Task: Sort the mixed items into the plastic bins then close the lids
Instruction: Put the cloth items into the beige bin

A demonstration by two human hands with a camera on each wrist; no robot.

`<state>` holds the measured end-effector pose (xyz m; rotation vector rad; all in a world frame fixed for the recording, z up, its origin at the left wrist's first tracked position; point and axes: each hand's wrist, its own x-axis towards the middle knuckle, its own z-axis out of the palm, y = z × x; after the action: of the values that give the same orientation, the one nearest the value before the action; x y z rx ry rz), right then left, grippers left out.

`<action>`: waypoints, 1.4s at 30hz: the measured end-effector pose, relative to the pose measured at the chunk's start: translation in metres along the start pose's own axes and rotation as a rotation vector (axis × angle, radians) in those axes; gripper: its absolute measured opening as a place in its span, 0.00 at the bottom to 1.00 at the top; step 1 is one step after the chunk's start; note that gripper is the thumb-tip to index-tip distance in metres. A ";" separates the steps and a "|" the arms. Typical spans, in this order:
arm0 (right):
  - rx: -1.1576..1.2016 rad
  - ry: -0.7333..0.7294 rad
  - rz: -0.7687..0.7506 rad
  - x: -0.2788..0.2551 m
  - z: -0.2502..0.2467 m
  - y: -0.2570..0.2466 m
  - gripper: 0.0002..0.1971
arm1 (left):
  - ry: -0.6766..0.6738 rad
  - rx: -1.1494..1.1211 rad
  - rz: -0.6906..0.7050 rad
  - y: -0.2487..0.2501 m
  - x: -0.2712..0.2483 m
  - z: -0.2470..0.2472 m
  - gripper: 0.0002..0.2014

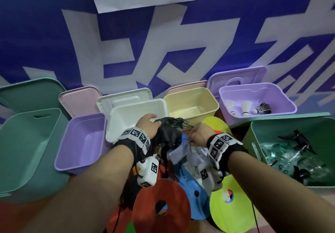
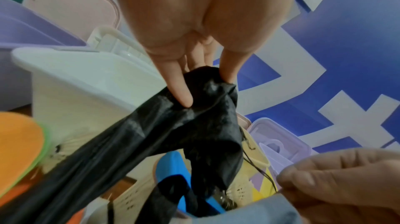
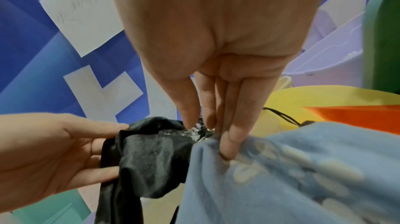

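Blue-and-white backdrop behind open bins; left hand (image 1: 147, 126) pinches black fabric (image 1: 167, 134), right hand (image 1: 198, 135) grips blue cloth (image 1: 183, 153): best separate them gently before binning.

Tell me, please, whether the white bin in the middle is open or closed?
Open: the white bin has no lid on it, its bare interior shows, and its white lid stands propped behind.

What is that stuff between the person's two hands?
A black cloth, held by the left hand, bridges toward the right hand, which grips a light blue cloth; head view shows it.
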<state>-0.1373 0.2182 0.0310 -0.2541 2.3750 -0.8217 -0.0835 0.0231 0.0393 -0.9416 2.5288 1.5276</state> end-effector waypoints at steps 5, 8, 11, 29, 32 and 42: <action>0.130 0.047 -0.083 0.000 -0.025 -0.030 0.13 | -0.029 -0.027 0.122 0.030 0.000 -0.008 0.12; 0.341 0.077 -0.145 0.000 -0.040 -0.045 0.16 | -0.089 -0.057 0.151 0.037 0.000 -0.011 0.18; 0.578 0.091 -0.188 -0.002 -0.054 -0.059 0.16 | -0.141 -0.019 0.203 0.045 -0.006 -0.012 0.27; 0.745 0.074 -0.368 -0.036 -0.090 -0.090 0.21 | -0.045 -0.215 0.270 0.113 -0.007 -0.024 0.05; 0.599 0.038 -0.444 -0.042 -0.090 -0.087 0.10 | -0.121 -0.431 0.202 0.130 -0.015 -0.020 0.06; 0.743 0.069 -0.421 -0.009 -0.101 -0.091 0.13 | -0.023 -0.348 0.164 0.127 -0.026 -0.015 0.33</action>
<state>-0.1926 0.1995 0.1542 -0.4170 1.9229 -1.8550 -0.1234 0.0655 0.1560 -0.7506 2.4222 2.0620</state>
